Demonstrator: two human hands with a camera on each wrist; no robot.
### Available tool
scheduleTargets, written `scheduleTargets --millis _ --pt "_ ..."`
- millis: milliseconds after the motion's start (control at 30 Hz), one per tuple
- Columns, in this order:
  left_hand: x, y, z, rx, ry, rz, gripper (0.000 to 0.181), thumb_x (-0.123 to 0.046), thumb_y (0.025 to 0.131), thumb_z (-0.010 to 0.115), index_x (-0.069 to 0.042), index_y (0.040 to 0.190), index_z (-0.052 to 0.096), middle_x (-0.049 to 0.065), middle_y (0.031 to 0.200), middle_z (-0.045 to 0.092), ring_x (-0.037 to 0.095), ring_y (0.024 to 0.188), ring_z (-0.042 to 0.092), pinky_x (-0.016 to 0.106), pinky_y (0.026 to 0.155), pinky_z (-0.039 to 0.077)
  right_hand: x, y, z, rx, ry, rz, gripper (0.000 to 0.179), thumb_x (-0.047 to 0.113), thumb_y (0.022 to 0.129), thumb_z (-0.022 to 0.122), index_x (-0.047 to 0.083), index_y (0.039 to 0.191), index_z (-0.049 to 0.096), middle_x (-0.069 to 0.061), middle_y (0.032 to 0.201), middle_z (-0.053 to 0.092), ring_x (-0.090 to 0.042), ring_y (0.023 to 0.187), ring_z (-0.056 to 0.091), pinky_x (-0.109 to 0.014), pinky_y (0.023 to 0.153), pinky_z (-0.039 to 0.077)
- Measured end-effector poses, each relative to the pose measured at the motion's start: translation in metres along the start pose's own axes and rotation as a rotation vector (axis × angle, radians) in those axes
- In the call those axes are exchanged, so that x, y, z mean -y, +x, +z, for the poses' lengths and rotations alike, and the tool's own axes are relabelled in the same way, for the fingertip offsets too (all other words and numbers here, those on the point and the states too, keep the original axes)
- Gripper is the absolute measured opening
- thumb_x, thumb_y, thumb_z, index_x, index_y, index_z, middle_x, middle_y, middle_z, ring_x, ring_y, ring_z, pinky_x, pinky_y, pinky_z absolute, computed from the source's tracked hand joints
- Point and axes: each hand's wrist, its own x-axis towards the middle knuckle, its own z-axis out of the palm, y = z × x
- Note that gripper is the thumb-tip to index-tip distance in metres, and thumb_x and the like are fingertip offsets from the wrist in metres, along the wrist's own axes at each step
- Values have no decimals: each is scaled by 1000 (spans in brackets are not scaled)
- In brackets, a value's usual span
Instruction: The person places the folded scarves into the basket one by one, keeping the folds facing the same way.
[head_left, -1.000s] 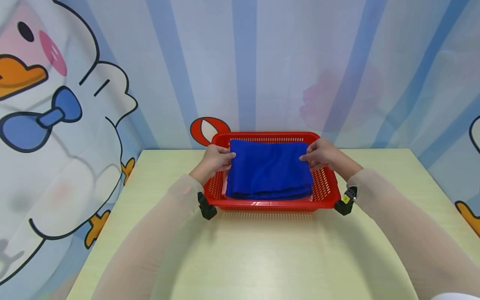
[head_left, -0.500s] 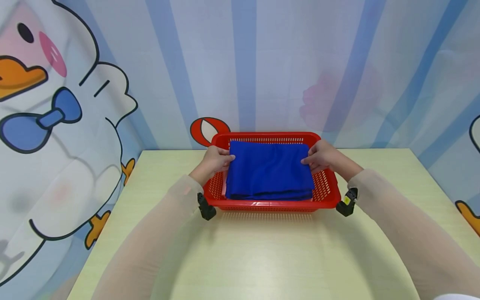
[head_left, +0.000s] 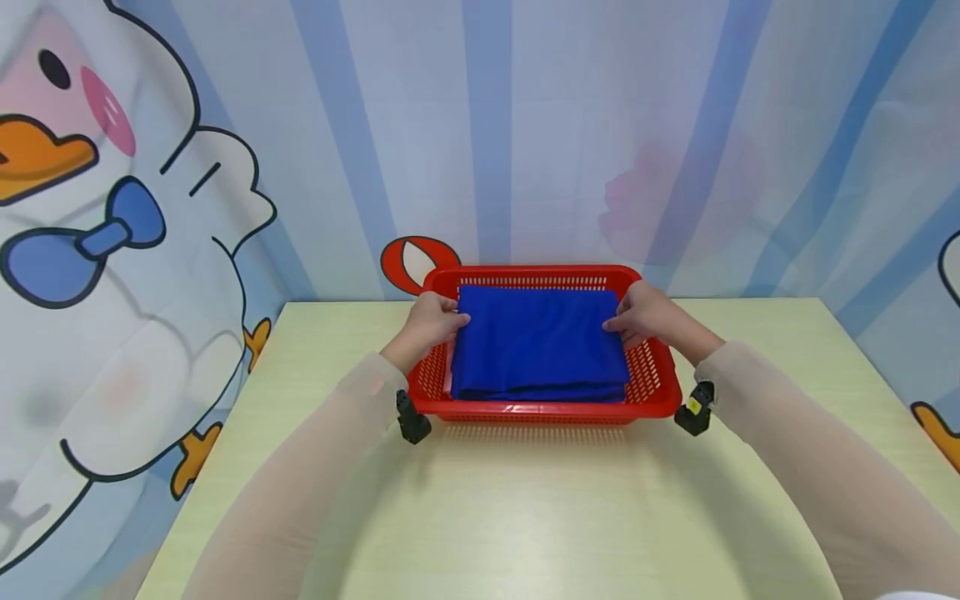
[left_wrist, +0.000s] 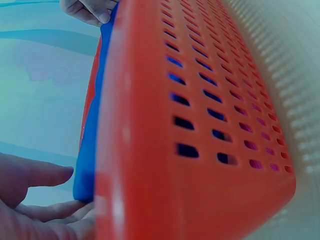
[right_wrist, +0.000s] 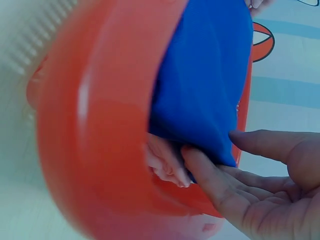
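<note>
A folded blue cloth (head_left: 540, 342) lies in a red plastic basket (head_left: 555, 409). At the cloth's left edge my left hand (head_left: 431, 325) holds it, thumb above and fingers below. My right hand (head_left: 643, 312) holds the opposite edge in the same way. The right wrist view shows the right thumb (right_wrist: 265, 142) against the blue fabric, its other fingers underneath. Beneath the cloth, inside the basket, something pale pink (right_wrist: 167, 162) and folded shows; most of it is hidden. In the left wrist view the basket wall covers part of the left fingers.
The basket stands near the back edge of a pale wooden table (head_left: 525, 508). Behind it hangs a light blue curtain (head_left: 562, 125) with stripes and cartoon ducks. Small black devices (head_left: 412, 418) are strapped at both sleeves.
The cloth's far edge has sunk slightly into the basket. My right hand has shifted a little to the right and down at first; both hands stay at the cloth's edges.
</note>
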Motion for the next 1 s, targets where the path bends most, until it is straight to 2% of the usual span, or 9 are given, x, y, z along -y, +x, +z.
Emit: scheduleTargets --millis 100,333,500,767,1000 --pt "-1 -2 0 -7 18 20 44 -12 101 60 6 140 52 24 121 62 35 101 65 43 92 55 2 -3 -3 29 -5 -15 24 2 95 67 -21 98 64 -31 92 69 -38 81 72 -44 74 59" --pt "-7 -7 -4 -17 40 38 46 -16 102 57 4 143 50 22 128 60 32 103 62 43 96 52 3 -7 -8 42 -10 -13 30 5 96 65 -22 108 62 -30 93 69 -36 83 73 -43 76 59" --pt "-6 -8 -10 -17 14 62 42 -16 103 56 6 139 53 23 123 62 34 105 64 43 94 54 1 -10 -13 41 26 -26 30 6 97 65 -21 109 61 -26 89 70 -35 82 73 -43 77 59" --pt "-6 -8 -19 -16 -105 29 42 -15 105 53 5 141 49 22 131 58 34 115 62 41 96 52 -7 -16 -22 33 80 -11 35 12 99 63 -18 117 60 -21 91 70 -27 78 71 -40 76 60" --pt "-6 -10 -25 3 -204 72 41 -11 105 51 3 143 46 21 128 61 35 117 61 41 95 53 -15 -25 -29 9 144 4 43 17 100 62 -19 124 54 -19 95 69 -23 77 71 -35 74 60"
